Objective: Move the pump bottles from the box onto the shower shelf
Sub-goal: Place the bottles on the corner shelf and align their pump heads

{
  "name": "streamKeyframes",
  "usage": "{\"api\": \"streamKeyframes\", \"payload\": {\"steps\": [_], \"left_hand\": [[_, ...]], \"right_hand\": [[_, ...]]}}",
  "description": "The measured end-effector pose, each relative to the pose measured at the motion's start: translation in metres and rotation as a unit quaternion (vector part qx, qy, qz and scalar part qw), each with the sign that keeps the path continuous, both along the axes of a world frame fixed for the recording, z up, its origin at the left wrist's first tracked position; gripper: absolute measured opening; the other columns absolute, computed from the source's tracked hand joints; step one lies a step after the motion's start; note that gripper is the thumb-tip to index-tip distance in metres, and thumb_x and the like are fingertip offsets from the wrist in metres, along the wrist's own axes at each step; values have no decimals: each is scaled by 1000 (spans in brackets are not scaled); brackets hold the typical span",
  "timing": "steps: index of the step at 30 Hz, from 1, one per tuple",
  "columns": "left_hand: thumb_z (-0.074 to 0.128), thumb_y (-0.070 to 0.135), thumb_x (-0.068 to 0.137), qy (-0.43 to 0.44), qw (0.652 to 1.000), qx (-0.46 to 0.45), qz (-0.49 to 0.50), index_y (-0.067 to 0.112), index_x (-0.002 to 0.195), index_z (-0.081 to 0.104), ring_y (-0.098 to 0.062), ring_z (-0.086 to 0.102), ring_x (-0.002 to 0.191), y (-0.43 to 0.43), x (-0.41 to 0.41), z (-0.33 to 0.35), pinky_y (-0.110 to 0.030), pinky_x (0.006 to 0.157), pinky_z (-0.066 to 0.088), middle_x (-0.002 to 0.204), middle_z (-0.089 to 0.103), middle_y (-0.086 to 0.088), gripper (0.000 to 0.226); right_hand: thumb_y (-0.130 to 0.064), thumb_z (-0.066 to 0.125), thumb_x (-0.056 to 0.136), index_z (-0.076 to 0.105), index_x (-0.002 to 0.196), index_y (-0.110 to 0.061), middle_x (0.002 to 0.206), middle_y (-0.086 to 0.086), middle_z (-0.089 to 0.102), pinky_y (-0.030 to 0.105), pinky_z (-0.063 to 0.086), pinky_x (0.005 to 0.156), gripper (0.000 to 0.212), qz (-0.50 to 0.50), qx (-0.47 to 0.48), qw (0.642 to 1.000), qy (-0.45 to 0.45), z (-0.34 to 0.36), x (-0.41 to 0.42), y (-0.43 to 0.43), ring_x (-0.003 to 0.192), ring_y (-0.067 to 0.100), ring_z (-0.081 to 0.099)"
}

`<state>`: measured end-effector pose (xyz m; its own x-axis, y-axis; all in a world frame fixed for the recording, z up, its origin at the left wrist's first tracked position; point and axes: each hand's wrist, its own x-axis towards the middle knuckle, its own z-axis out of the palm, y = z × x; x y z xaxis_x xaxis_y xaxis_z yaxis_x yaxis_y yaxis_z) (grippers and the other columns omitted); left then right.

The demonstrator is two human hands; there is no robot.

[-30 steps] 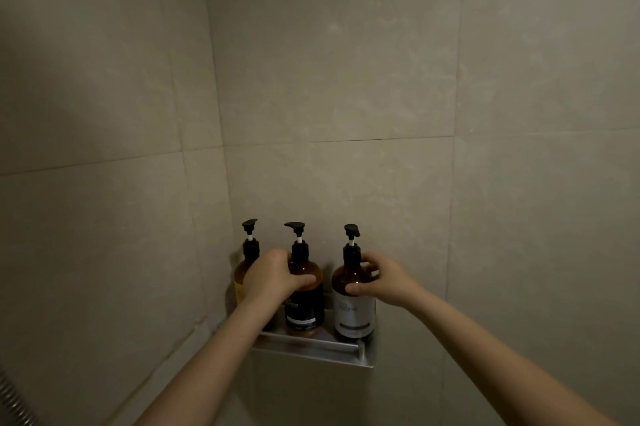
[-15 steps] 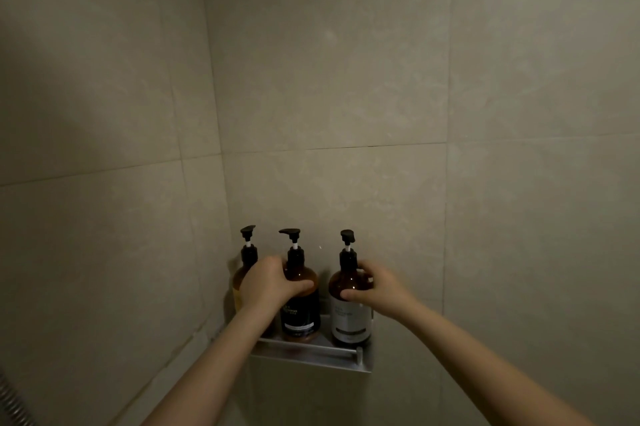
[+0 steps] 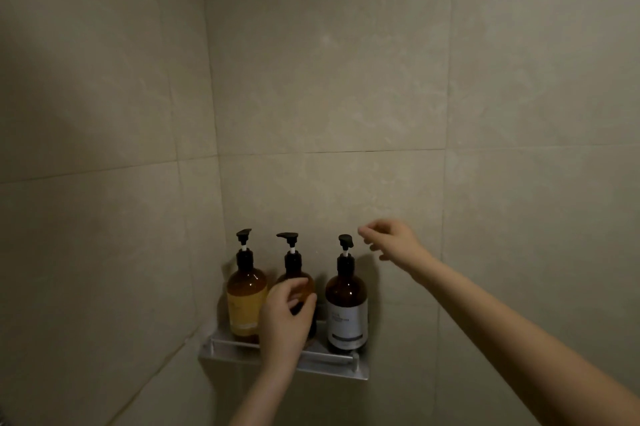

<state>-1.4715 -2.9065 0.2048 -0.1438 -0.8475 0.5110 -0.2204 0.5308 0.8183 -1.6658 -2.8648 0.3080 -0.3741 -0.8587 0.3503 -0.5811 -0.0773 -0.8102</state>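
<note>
Left hand (image 3: pixel 285 313) and right hand (image 3: pixel 389 238) open

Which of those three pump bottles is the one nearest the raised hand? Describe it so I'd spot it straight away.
Find the metal shelf low on the tiled wall by the corner. Three brown pump bottles stand on it in a row; yours is the right-end bottle. It alone wears a white label, while the left-end bottle has a yellow one.

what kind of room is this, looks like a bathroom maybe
Most likely a shower corner in a bathroom. Large glossy wall tiles meet at a corner, a small metal shelf is fixed low on the wall, and three amber pump bottles stand on it.
</note>
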Motion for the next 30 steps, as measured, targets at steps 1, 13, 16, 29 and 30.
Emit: {"api": "streamKeyframes", "payload": {"steps": [1,13,16,29,30], "left_hand": [[67,18,80,-4,1000,3,-11,24,115,59,-3,57,100,2,-5,0,-11,72,46,116,59,10,36],[70,28,77,-72,997,-32,-9,23,121,57,-4,55,108,15,-38,6,-29,94,51,120,56,10,46],[69,27,79,-93,994,-40,-30,22,125,55,-5,57,109,11,-36,8,-31,93,52,122,59,7,49],[70,30,77,-123,991,-48,-37,26,123,57,4,56,91,6,-33,8,-17,82,50,110,65,12,48],[71,30,77,-125,990,-49,-40,26,123,57,7,55,88,5,-33,7,-13,78,48,108,65,14,48]], "right_hand": [[-40,58,88,65,105,-13,88,-2,65,25,50,65,33,-4,-4,1000,4,5,2,-2,80,14,61],[-36,69,81,67,84,-17,68,-2,62,23,47,52,20,-4,61,998,36,16,21,-16,60,11,56],[-38,70,80,68,84,-17,67,-1,63,21,47,52,21,4,75,997,13,18,18,-16,60,12,57],[-28,80,71,59,72,-12,64,0,57,18,40,42,27,10,84,987,-133,17,16,-17,56,11,54],[-28,80,71,58,71,-12,63,1,57,18,39,41,27,6,82,988,-130,16,16,-17,55,11,53]]}}
